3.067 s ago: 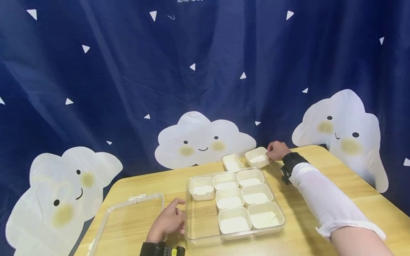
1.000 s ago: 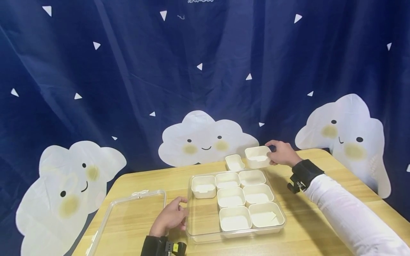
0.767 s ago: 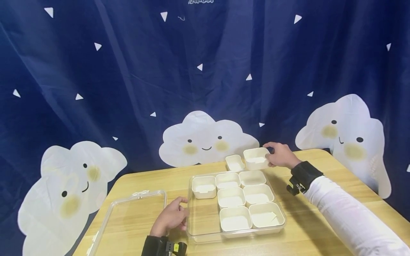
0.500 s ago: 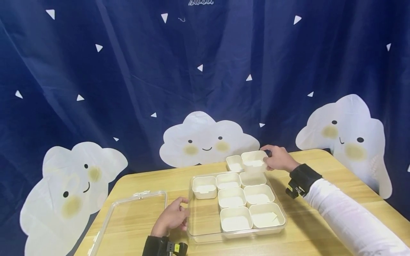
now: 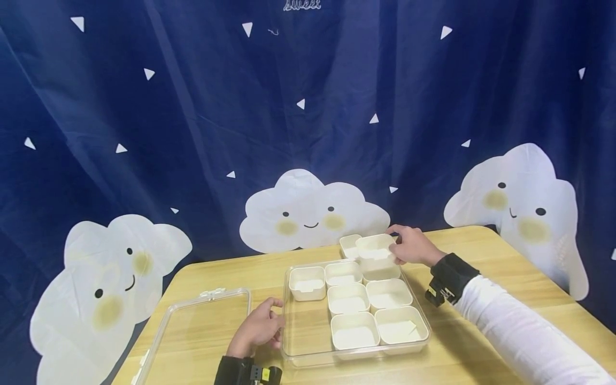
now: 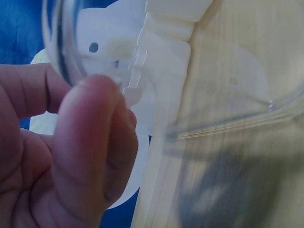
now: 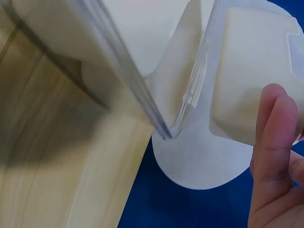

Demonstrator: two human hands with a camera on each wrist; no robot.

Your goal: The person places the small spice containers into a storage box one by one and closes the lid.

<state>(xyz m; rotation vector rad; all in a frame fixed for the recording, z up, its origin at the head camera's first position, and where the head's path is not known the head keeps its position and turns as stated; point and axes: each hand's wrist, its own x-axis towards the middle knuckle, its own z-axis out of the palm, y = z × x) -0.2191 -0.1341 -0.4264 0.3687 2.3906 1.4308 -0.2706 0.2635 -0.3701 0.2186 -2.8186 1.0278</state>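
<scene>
My right hand (image 5: 413,246) grips a small cream bin (image 5: 374,251) by its right side, raised over the back right of a clear box (image 5: 308,361). The right wrist view shows the held bin (image 7: 256,71) tilted, with fingers (image 7: 277,137) against its wall. Several cream bins stand in the clear box; one (image 5: 308,283) is at its back left. The held bin partly covers the back right bin (image 5: 382,274). My left hand (image 5: 260,324) holds the clear box's left edge, fingers curled; in the left wrist view the thumb (image 6: 90,133) is at the transparent wall (image 6: 61,42).
Behind the clear box a smaller cream bin (image 5: 348,246) stands on the wooden table (image 5: 221,275), partly covered by the held bin. A clear lid (image 5: 166,315) lies at the left. A blue cloud-print curtain (image 5: 308,133) hangs behind the table.
My right hand has lifted the cream bin off the table and carried it left and toward me, over the clear box's back right. The left hand stays at the clear box's edge.
</scene>
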